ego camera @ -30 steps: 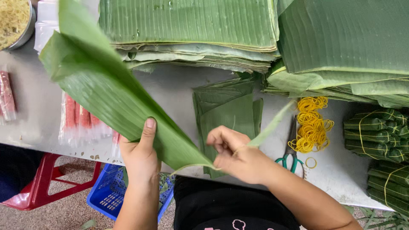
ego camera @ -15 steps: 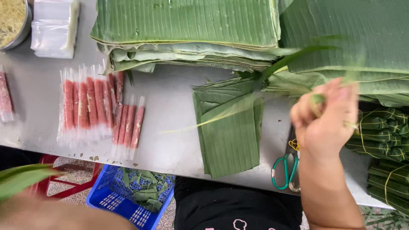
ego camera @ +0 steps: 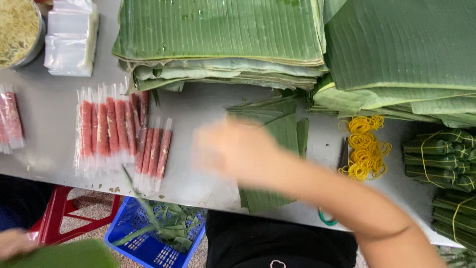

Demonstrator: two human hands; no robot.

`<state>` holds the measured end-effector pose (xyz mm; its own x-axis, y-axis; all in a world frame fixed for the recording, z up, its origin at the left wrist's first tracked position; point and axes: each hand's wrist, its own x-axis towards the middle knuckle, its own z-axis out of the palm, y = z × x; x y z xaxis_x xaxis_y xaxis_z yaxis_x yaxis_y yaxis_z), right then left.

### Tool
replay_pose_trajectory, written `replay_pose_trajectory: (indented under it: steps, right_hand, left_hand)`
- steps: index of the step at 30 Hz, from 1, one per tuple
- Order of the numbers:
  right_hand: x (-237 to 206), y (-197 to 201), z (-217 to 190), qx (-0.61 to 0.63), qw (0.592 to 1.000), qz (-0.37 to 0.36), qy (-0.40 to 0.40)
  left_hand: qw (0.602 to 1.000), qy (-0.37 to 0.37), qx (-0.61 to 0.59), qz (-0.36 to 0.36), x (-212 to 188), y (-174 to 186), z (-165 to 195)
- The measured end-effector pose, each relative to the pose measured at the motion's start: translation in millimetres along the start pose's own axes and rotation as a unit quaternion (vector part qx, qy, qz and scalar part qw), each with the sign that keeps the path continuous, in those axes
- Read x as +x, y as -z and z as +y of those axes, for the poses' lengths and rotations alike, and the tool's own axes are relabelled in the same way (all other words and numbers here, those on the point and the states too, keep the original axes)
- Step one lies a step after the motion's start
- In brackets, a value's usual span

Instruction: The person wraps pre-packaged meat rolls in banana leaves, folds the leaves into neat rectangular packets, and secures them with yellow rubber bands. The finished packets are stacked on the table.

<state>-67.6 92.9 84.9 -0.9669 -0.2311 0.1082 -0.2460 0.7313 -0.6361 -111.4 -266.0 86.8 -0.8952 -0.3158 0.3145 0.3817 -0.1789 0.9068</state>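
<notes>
Several tied leaf bundles [ego camera: 441, 151] already lie at the worktop's [ego camera: 44, 119] right edge. The blurred right hand [ego camera: 233, 149] reaches over the small cut banana leaves [ego camera: 270, 149] toward the wrapped sausage sticks [ego camera: 119, 131]; its grip cannot be told. The left hand [ego camera: 15, 242], low at the left, holds a banana leaf [ego camera: 64, 254]. Many sausages remain unwrapped.

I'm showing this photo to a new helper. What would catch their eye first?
Big stacks of banana leaves fill the table's far side. Red sausages in clear wrap lie at left, with yellow rubber bands at right. The blurred right hand reaches across the folded leaves mid-table.
</notes>
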Motion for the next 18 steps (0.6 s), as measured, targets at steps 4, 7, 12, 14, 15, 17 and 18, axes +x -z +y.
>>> replay_pose_trajectory:
  steps: [4,7,12,14,15,17,18]
  right_hand:
    - [63.1,56.8,60.2,-0.271,0.908,0.303,0.103]
    - [95.8,76.7,84.3,-0.317,0.934,0.166,-0.018]
    - [104.5,94.8,107.6,-0.324,0.943,0.017,-0.08]
    - [101.1,101.7,118.4,-0.272,0.96,0.05,-0.046]
    - [98.6,106.4,124.9,-0.244,0.966,0.081,-0.014]
    - [96.1,104.4,128.9,-0.201,0.972,0.122,-0.008]
    - [93.7,105.1,127.1,-0.186,0.973,0.131,-0.033]
  left_hand:
    - [0.999,0.021,0.009,-0.047,-9.9,-17.9,-1.0]
    - [0.996,0.025,0.015,-0.08,-22.4,-50.7,2.0]
    - [0.99,0.091,-0.07,-0.077,-26.7,-87.2,2.0]
    - [0.986,0.095,-0.089,-0.105,-21.9,-89.4,-1.5]
    - [0.984,0.101,-0.102,-0.11,-20.9,-90.6,-5.0]
    - [0.978,0.119,-0.127,-0.111,-20.4,-91.0,-13.1]
    - [0.975,0.125,-0.139,-0.116,-22.2,-92.9,-14.0]
